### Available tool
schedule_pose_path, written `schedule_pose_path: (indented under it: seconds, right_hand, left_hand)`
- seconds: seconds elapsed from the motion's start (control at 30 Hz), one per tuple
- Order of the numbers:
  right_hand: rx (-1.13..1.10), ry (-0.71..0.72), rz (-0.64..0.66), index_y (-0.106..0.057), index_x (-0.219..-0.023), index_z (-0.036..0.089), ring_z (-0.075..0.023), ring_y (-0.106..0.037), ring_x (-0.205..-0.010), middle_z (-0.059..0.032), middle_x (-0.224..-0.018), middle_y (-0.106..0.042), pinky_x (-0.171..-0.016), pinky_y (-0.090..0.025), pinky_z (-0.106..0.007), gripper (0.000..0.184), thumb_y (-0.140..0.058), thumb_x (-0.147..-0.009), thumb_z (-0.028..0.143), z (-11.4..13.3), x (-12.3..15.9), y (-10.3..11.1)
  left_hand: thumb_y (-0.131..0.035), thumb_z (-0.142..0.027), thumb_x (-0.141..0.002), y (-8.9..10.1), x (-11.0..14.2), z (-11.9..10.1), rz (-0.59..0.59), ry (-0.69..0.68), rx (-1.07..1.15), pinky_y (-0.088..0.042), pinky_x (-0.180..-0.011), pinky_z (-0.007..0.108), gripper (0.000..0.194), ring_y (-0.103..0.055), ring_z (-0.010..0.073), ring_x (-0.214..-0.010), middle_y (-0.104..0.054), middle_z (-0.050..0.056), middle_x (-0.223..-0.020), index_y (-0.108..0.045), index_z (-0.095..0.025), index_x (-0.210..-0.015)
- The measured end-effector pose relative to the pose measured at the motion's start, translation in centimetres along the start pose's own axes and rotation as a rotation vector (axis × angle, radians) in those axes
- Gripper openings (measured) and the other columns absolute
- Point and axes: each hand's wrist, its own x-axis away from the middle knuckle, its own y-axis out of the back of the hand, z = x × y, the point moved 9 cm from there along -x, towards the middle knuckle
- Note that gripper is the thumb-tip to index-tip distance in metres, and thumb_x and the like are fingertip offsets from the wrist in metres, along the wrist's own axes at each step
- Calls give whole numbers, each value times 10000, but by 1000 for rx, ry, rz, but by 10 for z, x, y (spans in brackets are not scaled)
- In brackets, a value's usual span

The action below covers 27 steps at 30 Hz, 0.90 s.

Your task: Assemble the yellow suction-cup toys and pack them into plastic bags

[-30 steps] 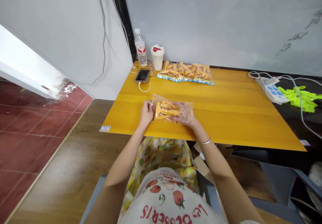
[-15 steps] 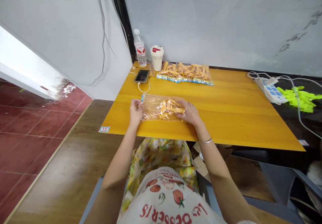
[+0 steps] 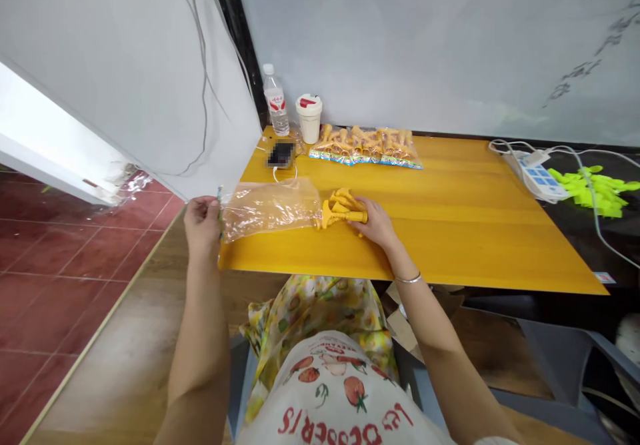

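My left hand (image 3: 204,224) pinches the labelled end of a clear plastic bag (image 3: 273,208) at the table's left edge. The bag stretches flat to the right and looks drained of contents. Just past its right end lies a bunch of yellow-orange plastic pieces (image 3: 342,208), shaped like small trumpets or horns; their exact kind I cannot make out. My right hand (image 3: 376,222) is wrapped over the right side of that bunch, fingers curled on it. The bag's end sits close to the pieces.
Filled bags of similar pieces (image 3: 367,145) lie along the wall. Left of them stand a lidded cup (image 3: 309,120), a water bottle (image 3: 277,104) and a phone on a cable (image 3: 281,154). A power strip (image 3: 543,177) and neon-yellow pieces (image 3: 595,192) are at right.
My left hand has pulled the bag leftward, and the yellow pieces that were inside it now lie outside. The right hand has stayed nearly in place on them.
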Motion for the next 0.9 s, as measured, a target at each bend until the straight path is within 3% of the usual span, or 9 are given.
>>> schedule_pose_path:
  seconds: [0.17,0.27,0.47,0.73,0.9]
  right_hand:
    - [-97,28,-43,-420,-1461,222,-326,-514,-1294,-156,-1397,-550,-1091,-412,-491,810,-785,-773,442,-3,0,0]
    - [-125,60,-43,-396,-1490,234,-341,-461,-1346,-163,-1441,-507,-1133,-364,-523,910,-800,-735,543,-3,0,-1]
    - [-165,80,-55,-389,-1511,242,-362,-299,-1470,-157,-1522,-430,-1212,-227,-571,1016,-742,-690,725,-2,0,1]
    - [-196,103,-86,-422,-1488,218,-347,-284,-1475,-160,-1504,-448,-1209,-246,-562,929,-669,-758,736,-4,2,-1]
    - [-182,113,-145,-493,-1422,215,-333,-339,-1443,-168,-1474,-467,-1189,-281,-569,798,-649,-804,694,1,1,7]
  left_hand:
    - [-587,4,-833,39,0,-14,-334,55,311,-383,-680,135,170,-468,34,-659,-508,-69,-726,-496,-139,-843]
    - [-618,19,-808,35,4,-16,-321,88,474,-381,-619,127,216,-452,22,-600,-496,-81,-714,-495,-153,-851]
    - [-741,-92,-743,-17,15,-17,-79,187,685,-307,-401,180,314,-450,50,-496,-518,-89,-723,-491,-205,-895]
    - [-920,-308,-587,-107,46,-56,143,175,892,-327,-436,155,495,-499,41,-565,-542,-80,-782,-520,-223,-866]
    - [-908,-313,-626,-128,67,-70,214,168,969,-453,-588,154,419,-569,54,-671,-600,-70,-819,-550,-231,-828]
